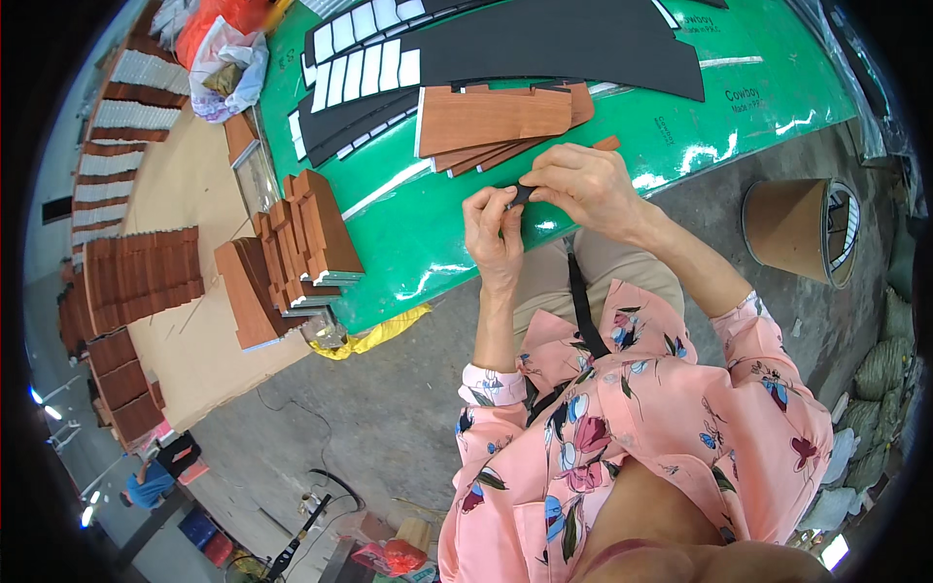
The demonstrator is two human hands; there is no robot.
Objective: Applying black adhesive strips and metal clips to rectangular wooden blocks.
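Observation:
Over the near edge of the green-covered table (389, 272), my left hand (494, 228) and my right hand (588, 189) meet. Between their fingertips is a small black piece (522, 194), pinched from both sides; its exact kind is too small to make out. Just beyond my hands lies a fanned stack of brown wood-look boards (496, 121) with pale edges. Behind that, large black foam sheets (564, 49) overlap, and a row of white rectangular pads (367, 73) lies along them.
Stacks of brown boards (316, 233) stand at the table's left corner. More board piles (146, 272) line a tan surface (194, 185) at the left. A brown drum (792, 228) stands on the floor at right, with sacks (880, 369) beyond. Another person (151, 483) is far left.

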